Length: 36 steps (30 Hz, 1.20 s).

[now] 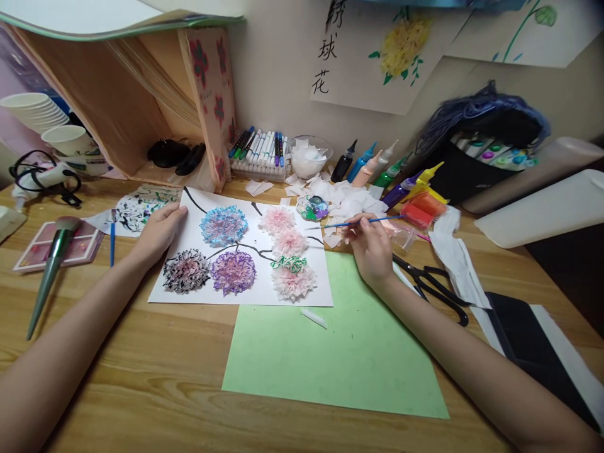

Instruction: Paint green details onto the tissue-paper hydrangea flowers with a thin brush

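Observation:
White paper (264, 293) lies on the table with ruffled flowers on it and black branch lines between them. My left hand (163, 231) grips its left edge. In my right hand (372, 250) is a thin blue paintbrush (336, 224), its tip over the paper's right side. The tip is close to the pink flowers (289, 242), and I cannot tell whether it touches. To the left are a blue flower (223, 225), a black-edged one (185, 271) and a purple one (233, 272). Green strokes (289, 264) cross between pink blooms. A small palette (312, 207) with paint sits behind the paper.
A green sheet (340, 365) lies partly under the picture. Scissors (431, 283) rest at right. Paint bottles (365, 171), torn paper scraps (352, 195), a glass bowl (310, 157) and markers (262, 148) stand behind. A makeup brush (54, 270) and another paintbrush (112, 242) are at left.

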Each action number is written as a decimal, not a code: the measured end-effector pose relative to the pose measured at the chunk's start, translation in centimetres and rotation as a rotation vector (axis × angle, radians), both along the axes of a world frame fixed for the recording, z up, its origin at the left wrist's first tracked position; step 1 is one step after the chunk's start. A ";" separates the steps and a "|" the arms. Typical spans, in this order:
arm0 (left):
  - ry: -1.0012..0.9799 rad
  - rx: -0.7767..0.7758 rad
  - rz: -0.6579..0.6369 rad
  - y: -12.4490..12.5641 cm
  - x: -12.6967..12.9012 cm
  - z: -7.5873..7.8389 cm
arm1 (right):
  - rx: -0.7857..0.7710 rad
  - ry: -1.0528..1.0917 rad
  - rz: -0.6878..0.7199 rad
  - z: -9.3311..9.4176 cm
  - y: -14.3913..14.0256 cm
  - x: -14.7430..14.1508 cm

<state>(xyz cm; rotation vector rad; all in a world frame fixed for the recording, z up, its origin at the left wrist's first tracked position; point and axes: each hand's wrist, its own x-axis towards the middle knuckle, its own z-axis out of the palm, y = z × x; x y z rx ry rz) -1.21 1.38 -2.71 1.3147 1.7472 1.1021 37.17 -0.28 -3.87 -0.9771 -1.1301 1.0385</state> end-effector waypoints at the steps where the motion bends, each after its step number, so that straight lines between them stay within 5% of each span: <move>1: -0.005 -0.002 -0.003 0.0 0.0 0.0 | 0.023 -0.021 -0.052 -0.1 0.2 0.2; 7: -0.011 -0.021 -0.011 0.1 -0.4 0.0 | 0.052 -0.267 -0.088 -0.7 1.4 0.9; 20: 0.021 0.001 -0.041 0.2 -0.9 -0.3 | 0.039 -0.339 -0.095 -0.8 1.3 0.7; 29: -0.003 0.014 -0.036 0.2 -0.8 -0.5 | 0.026 -0.040 -0.136 -0.6 1.2 0.9; 36: -0.033 0.025 0.005 0.1 -0.4 -0.5 | 0.028 0.099 0.143 0.2 -1.2 -0.6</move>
